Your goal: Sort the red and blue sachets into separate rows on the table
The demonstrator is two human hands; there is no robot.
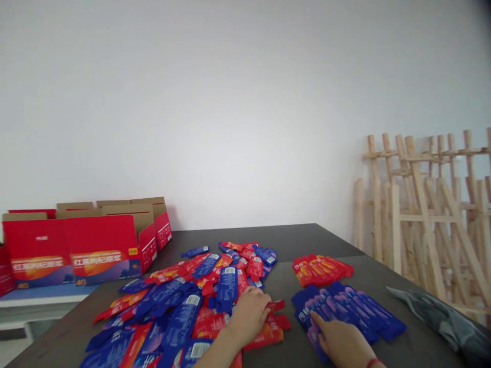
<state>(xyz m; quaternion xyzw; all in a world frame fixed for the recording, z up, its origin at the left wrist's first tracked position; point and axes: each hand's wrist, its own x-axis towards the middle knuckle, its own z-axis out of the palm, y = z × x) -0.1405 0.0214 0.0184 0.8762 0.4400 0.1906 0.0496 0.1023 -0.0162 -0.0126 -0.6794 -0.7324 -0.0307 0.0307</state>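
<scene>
My left hand (248, 316) reaches into the right side of a mixed pile of red and blue sachets. Its fingers are bent and closed at a red sachet (268, 332); the fingertips are partly hidden. My right hand (341, 341) rests at the near left end of a fanned row of blue sachets (356, 312), index finger and thumb apart, touching the top one. Behind that row lies a smaller fan of red sachets (320, 270). In the pile, blue sachets (227, 286) with barcodes lie across red ones at many angles.
Open red cartons (103, 250) stand at the left, on a lower white-edged surface (46, 301). A crumpled grey plastic bag (441, 317) lies at the right edge of the dark table (284, 235). Wooden easels (422, 220) lean beyond it, before a white wall.
</scene>
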